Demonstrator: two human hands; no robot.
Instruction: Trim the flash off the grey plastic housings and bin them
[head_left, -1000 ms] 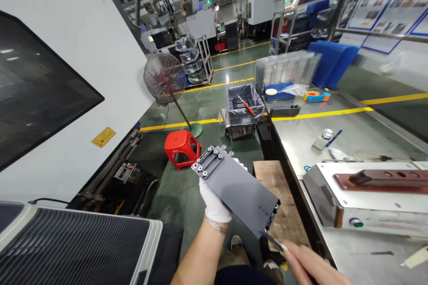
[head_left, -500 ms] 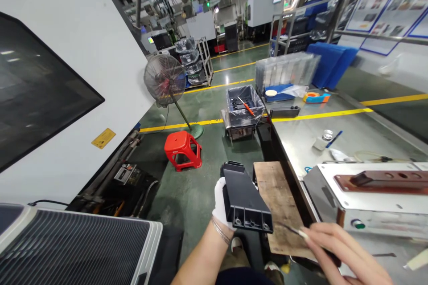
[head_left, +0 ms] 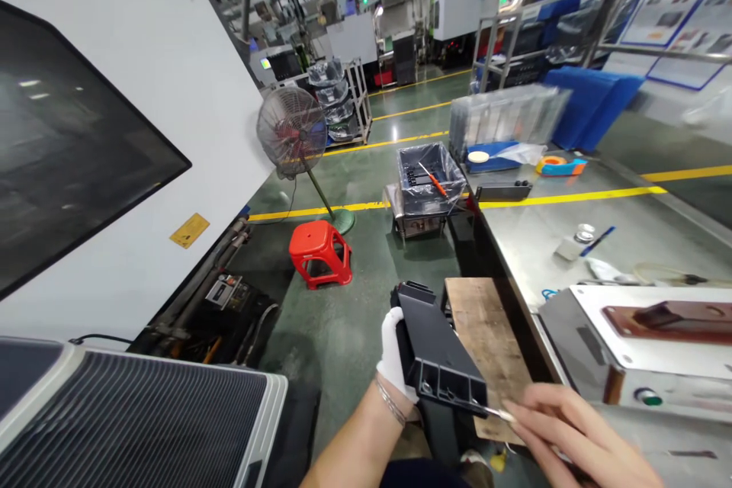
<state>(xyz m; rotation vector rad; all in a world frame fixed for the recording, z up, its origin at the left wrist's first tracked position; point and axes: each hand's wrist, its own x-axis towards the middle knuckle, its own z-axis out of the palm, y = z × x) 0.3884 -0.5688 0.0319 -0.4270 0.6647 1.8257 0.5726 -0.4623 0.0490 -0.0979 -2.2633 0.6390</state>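
My left hand [head_left: 393,354], in a white glove, is closed around the left side of a black plastic housing [head_left: 441,335]. The housing is tilted, with its ribbed end and round screw bosses facing me. Between the fingertips of my bare right hand [head_left: 566,427] is a thin metal-tipped tool [head_left: 496,413]. Its tip reaches the lower right corner of the ribbed end; whether it touches there I cannot tell. The rest of its handle is hidden by my fingers.
A wooden board [head_left: 492,335] lies below the housing, beside a metal workbench [head_left: 549,244]. On the bench stands a white-topped fixture [head_left: 595,320]. Ahead are a lined crate [head_left: 409,202] with an orange-handled tool [head_left: 435,181], a red stool [head_left: 320,244] and a fan [head_left: 291,130].
My right hand has brought the tool's tip left to the ribbed end of the housing. The housing sits slightly lower and further right in view, as the whole scene has shifted right.
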